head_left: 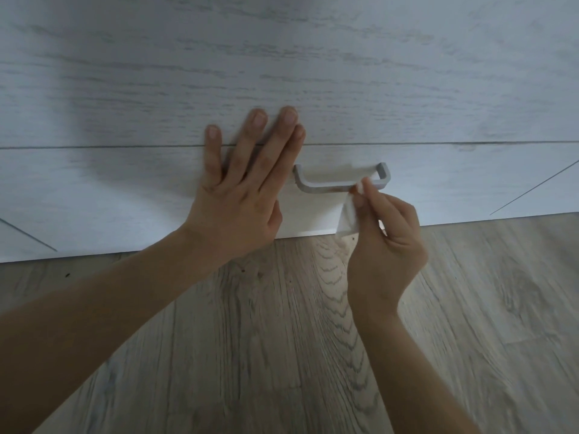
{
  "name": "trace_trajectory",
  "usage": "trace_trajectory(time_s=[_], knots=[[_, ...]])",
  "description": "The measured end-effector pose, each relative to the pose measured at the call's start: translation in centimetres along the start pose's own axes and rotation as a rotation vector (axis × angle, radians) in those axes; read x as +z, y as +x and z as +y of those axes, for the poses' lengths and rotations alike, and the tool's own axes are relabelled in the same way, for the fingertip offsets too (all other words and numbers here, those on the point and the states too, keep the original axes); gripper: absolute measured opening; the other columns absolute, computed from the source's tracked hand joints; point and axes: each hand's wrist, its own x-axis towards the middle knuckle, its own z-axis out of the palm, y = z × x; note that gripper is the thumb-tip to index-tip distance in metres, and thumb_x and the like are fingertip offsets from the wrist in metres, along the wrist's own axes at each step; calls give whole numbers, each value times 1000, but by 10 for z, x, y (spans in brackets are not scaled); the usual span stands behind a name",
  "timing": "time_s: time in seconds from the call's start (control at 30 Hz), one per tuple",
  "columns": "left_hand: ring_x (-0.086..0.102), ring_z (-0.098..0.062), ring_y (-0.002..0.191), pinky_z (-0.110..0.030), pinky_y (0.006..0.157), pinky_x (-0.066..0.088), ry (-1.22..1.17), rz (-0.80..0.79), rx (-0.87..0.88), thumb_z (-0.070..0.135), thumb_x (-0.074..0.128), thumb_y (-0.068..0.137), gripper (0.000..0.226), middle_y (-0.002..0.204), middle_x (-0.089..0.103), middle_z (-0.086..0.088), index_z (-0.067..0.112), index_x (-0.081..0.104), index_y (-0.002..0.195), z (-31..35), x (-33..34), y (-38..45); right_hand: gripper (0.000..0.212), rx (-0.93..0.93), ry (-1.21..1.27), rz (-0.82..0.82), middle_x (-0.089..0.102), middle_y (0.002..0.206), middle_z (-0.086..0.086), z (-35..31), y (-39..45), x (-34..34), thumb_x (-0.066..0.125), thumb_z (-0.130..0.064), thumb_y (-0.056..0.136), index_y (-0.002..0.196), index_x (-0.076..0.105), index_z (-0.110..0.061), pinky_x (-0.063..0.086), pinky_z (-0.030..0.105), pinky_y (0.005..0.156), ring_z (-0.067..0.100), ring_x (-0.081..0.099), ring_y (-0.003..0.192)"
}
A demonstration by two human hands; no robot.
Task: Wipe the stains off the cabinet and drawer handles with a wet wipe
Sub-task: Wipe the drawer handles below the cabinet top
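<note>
Wiping is under way: the right hand point(383, 242) pinches a folded white wet wipe point(348, 219) against the grey U-shaped drawer handle point(326, 188), near its right end. The left hand point(241, 195) presses flat, fingers straight, on the white wood-grain drawer front point(438, 183). A reddish stain appears to remain beside the wipe; other handles are out of view.

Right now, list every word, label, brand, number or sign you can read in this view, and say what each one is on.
None: no readable text appears anywhere in this view.
The wet wipe pinched in the right hand is plain white.
The handle, the drawer front under the flat left hand and the wood-look floor bear only grain lines and seams, no lettering.
</note>
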Motion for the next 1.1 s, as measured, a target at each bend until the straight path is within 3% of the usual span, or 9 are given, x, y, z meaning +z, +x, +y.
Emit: trace_trajectory(time_s=[0.07, 0.17, 0.3, 0.4, 0.53, 0.63, 0.73, 0.9, 1.1], knots=[[-17, -26, 144, -53, 114, -10, -12, -3, 2, 19, 47, 78, 85, 154, 15, -11, 5, 8, 152, -1, -1, 0, 25, 47, 44, 54, 62, 86, -2, 2, 1, 0, 67, -7, 84, 108, 67, -13, 47, 11, 74, -2, 58, 80], [-18, -26, 144, -53, 114, -10, -8, -15, 5, 20, 47, 79, 85, 154, 14, -11, 5, 5, 152, 1, -1, 0, 25, 49, 30, -11, 63, 85, -3, -2, -5, 5, 68, -5, 83, 108, 68, -10, 47, 12, 75, -2, 59, 81], [-19, -25, 144, -52, 113, -11, -2, -12, 2, 20, 48, 78, 86, 153, 14, -11, 5, 5, 152, -1, -2, 0, 19, 159, 127, 33, 70, 88, -3, -8, -4, 0, 69, -11, 83, 99, 72, -20, 49, 14, 77, 5, 65, 88], [-18, -25, 144, -52, 114, -12, -14, -14, 7, 19, 48, 78, 86, 153, 14, -11, 5, 6, 152, -1, -2, 0, 17, 219, 184, 99, 74, 88, -3, -16, 2, -5, 70, -14, 83, 99, 72, -21, 56, 26, 81, 10, 69, 91], [-18, -25, 144, -51, 114, -11, -6, 1, 4, 18, 49, 78, 87, 153, 16, -11, 5, 6, 152, -1, -1, 1, 16, 208, 82, 81, 70, 83, -6, -23, 14, -3, 69, -18, 85, 100, 72, -21, 57, 39, 81, 11, 67, 82], [-18, -25, 144, -51, 114, -11, -4, 3, 3, 18, 49, 77, 87, 153, 15, -11, 5, 5, 152, -1, -1, 0, 15, 154, 0, 33, 70, 88, -5, -20, 16, -5, 66, -20, 88, 101, 71, -22, 57, 26, 70, 5, 66, 83], [-18, -25, 144, -51, 114, -11, -1, 7, 4, 18, 50, 77, 88, 153, 16, -10, 5, 5, 152, 0, -1, 0, 20, 29, -161, -68, 59, 81, -12, -15, 13, -10, 60, -25, 91, 109, 68, -22, 43, 6, 63, -6, 57, 72], [-18, -25, 144, -52, 114, -10, 0, 3, 4, 19, 49, 78, 87, 153, 15, -11, 5, 5, 152, 1, 0, 0, 37, -128, -346, -219, 55, 91, -7, -12, 10, -18, 64, -20, 88, 123, 60, -13, 42, 1, 68, -4, 54, 72], [-16, -25, 144, -52, 114, -10, 7, 14, 6, 18, 47, 78, 86, 154, 15, -11, 6, 5, 152, 0, 1, -1, 30, -190, -317, -224, 59, 86, -1, -15, 3, -4, 66, -13, 85, 114, 66, -7, 45, 5, 70, -2, 53, 73]])
